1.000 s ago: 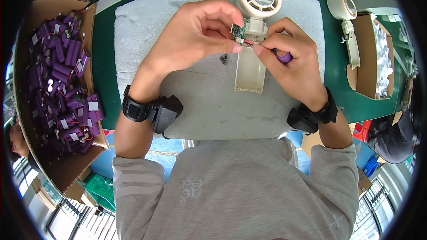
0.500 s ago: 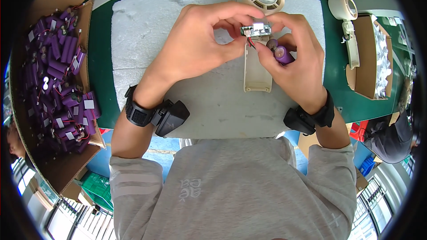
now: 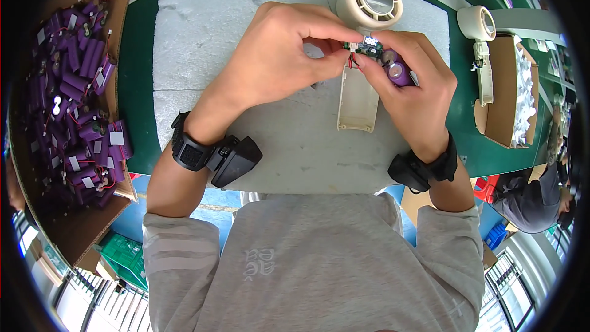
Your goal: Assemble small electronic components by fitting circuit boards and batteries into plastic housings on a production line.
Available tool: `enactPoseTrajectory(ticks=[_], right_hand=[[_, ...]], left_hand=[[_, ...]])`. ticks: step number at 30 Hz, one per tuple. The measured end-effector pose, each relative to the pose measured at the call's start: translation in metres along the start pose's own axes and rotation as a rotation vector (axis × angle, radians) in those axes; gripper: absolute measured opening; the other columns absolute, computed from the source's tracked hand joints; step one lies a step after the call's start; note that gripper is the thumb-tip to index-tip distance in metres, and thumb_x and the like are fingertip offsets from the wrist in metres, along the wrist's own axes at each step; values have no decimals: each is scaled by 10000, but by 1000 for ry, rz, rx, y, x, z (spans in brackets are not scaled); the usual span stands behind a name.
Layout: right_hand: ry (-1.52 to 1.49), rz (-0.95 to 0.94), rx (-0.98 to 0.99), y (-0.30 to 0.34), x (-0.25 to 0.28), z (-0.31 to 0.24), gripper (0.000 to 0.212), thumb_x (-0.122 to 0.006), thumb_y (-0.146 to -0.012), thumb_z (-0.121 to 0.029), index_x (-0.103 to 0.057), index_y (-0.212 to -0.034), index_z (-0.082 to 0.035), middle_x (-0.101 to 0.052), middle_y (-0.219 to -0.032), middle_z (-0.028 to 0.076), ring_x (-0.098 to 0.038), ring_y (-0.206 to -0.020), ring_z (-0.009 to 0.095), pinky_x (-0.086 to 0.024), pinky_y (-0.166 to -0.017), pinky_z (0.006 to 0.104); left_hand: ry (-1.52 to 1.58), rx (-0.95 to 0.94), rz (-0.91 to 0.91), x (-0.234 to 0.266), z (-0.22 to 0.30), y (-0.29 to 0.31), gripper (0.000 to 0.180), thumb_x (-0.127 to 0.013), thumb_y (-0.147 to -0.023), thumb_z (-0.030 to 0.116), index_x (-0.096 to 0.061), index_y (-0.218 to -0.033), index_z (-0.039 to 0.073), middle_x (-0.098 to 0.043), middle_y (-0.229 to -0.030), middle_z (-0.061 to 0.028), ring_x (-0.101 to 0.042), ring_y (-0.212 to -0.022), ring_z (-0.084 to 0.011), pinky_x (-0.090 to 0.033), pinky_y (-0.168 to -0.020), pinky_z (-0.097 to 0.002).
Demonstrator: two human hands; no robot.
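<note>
A small green circuit board (image 3: 371,47) with a bright white patch is pinched at its left end by the thumb and forefinger of my left hand (image 3: 279,55). My right hand (image 3: 421,86) has its forefinger and thumb at the board's right end. Its curled fingers also hold a purple battery pack (image 3: 398,74) below the board. Red and dark wires (image 3: 352,61) hang from the board's left end. Beneath my hands lies an open cream handle shell (image 3: 357,107), its upper part hidden by the hands. A round cream fan head (image 3: 370,3) stands just beyond them.
White foam sheets (image 3: 196,37) lie under the work on a green table (image 3: 138,117). At left stands a cardboard box (image 3: 92,233) full of purple battery packs (image 3: 77,86). Another fan (image 3: 476,23) and a box of white pieces (image 3: 522,95) are at right. A person (image 3: 531,200) sits far right.
The circuit board has tilted and shifted slightly right, and its white patch looks different. My right fingertips have come onto its right end. The whole view has moved a little.
</note>
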State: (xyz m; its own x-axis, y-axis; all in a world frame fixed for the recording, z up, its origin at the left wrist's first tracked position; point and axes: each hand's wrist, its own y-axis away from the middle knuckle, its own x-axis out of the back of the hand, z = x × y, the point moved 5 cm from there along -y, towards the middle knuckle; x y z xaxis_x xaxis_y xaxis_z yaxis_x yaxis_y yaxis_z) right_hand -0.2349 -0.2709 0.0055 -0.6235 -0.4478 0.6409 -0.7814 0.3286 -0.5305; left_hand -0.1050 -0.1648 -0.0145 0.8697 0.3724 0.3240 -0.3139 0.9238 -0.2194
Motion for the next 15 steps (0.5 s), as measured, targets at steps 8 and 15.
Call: enactPoseTrajectory(ticks=[8,15], right_hand=[[-6,-12,-59,0,-1,2,341,-829,-676,-44,-685,-985,-25,-675,-878,86,-633,-714,150,-517,-645,255],[-37,0,-65,0,-1,2,315,-819,-697,-45,-685,-981,-16,-674,-872,83,-630,-718,139,-513,-651,247]], left_hand=[[-73,-57,39,-3,2,0,280,-656,-752,-85,-728,-1003,13,-686,-929,-77,-644,-768,-127,-522,-671,-235],[33,-14,67,-9,-4,3,310,-658,-743,-83,-694,-1034,15,-666,-900,-62,-628,-757,-123,-507,-666,-232]])
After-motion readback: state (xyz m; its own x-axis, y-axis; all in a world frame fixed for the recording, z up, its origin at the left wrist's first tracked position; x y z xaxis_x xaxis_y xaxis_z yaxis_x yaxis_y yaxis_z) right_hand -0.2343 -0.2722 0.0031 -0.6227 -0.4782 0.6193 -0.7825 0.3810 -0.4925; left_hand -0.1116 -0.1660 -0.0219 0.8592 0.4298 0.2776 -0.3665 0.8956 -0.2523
